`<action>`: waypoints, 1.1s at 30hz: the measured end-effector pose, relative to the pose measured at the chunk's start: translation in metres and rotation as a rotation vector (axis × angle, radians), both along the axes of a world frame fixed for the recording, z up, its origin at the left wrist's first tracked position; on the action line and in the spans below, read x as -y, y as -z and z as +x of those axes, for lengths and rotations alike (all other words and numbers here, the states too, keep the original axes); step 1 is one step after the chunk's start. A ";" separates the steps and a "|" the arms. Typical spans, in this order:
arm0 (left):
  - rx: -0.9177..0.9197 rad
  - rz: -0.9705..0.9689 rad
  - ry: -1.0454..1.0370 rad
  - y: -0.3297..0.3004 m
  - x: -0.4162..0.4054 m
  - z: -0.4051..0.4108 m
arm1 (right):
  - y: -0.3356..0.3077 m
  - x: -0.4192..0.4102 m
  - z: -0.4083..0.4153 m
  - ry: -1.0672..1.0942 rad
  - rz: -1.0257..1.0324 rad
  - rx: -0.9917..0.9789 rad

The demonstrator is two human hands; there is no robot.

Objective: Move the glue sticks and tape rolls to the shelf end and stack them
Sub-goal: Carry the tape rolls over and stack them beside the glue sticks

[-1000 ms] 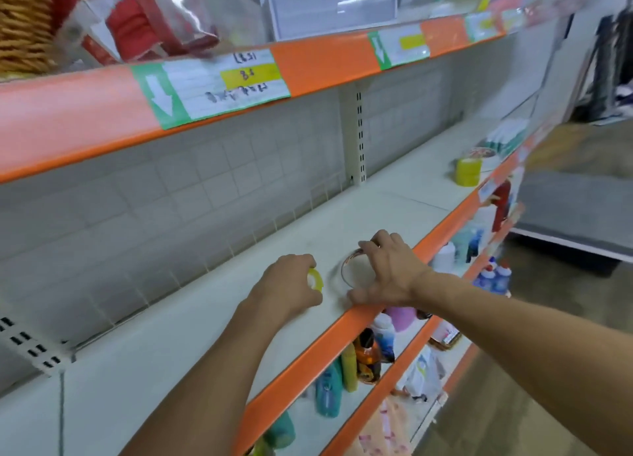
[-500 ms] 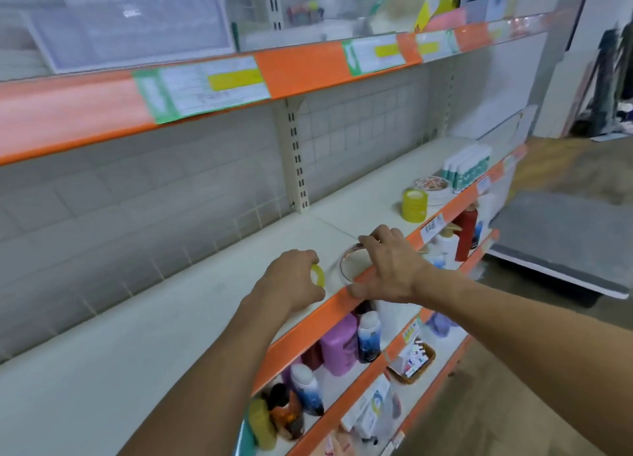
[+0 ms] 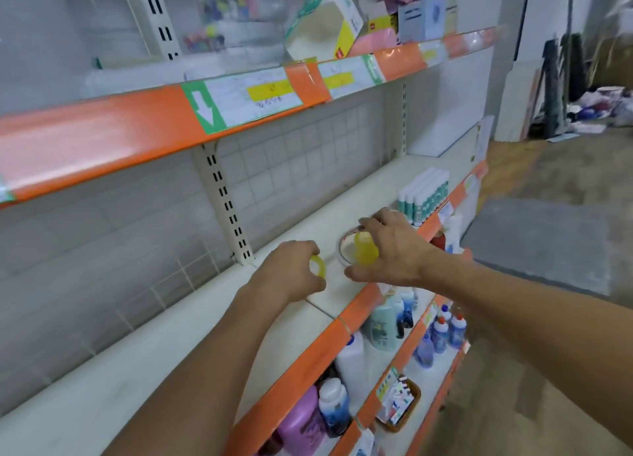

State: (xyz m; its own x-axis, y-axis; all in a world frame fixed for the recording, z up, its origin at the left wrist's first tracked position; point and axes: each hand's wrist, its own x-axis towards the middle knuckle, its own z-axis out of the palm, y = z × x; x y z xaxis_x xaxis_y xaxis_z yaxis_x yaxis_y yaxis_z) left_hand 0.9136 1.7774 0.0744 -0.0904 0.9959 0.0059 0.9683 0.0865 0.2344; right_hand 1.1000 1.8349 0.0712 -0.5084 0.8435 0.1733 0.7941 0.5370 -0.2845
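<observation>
My left hand (image 3: 291,274) pinches a thin yellow tape roll (image 3: 319,267) above the white middle shelf (image 3: 171,359). Just right of it, my right hand (image 3: 394,246) grips a wide clear tape roll (image 3: 344,250) by its rim, held over the shelf's front edge. A thick yellow tape roll (image 3: 365,252) shows under my right palm, partly covered by the fingers; I cannot tell whether it stands on the shelf. A row of white glue sticks with green labels (image 3: 424,195) stands upright farther right, near the shelf end.
An orange-edged upper shelf (image 3: 137,126) with price labels hangs overhead, carrying boxes. Lower shelves hold bottles (image 3: 383,325) and a small basket (image 3: 399,404). A white panel (image 3: 483,140) closes the shelf end. Concrete floor and a grey mat (image 3: 534,243) lie to the right.
Both hands have travelled right along the shelf with their tape rolls. The glue sticks and the thick yellow roll are now much closer, the yellow roll right under my right hand.
</observation>
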 end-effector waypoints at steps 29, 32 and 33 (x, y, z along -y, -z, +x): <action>0.132 -0.041 -0.267 0.010 -0.138 0.081 | 0.012 -0.212 0.046 -0.402 -0.191 0.145; 0.133 -0.045 -0.298 0.012 -0.138 0.085 | 0.014 -0.220 0.044 -0.425 -0.188 0.150; 0.133 -0.046 -0.305 0.012 -0.138 0.086 | 0.015 -0.222 0.044 -0.430 -0.188 0.149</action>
